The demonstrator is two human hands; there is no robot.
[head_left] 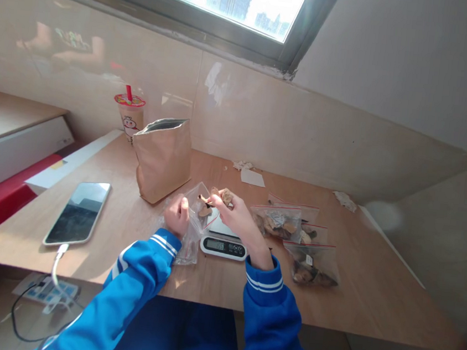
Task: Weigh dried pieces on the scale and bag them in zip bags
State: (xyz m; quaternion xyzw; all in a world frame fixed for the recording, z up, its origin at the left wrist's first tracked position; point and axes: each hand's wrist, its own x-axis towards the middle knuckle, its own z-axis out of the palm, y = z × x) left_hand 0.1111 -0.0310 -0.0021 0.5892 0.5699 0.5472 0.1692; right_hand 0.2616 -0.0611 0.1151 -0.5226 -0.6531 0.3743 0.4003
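My left hand is closed on a clear plastic bag, whose film spreads around it and reaches toward the scale. My right hand grips several brown, wrinkled pieces that look like dried mushrooms, held just above a small white digital scale. Its display is lit, but the digits are too small to read surely. A piece of the same kind shows at the bag's opening between my hands. My right hand and the pieces hide part of the scale's plate.
Several filled zip bags lie to the right of the scale. A brown paper pouch stands behind my left hand, with a drink cup beyond it. A charging phone lies at the left; crumpled tissue lies near the wall.
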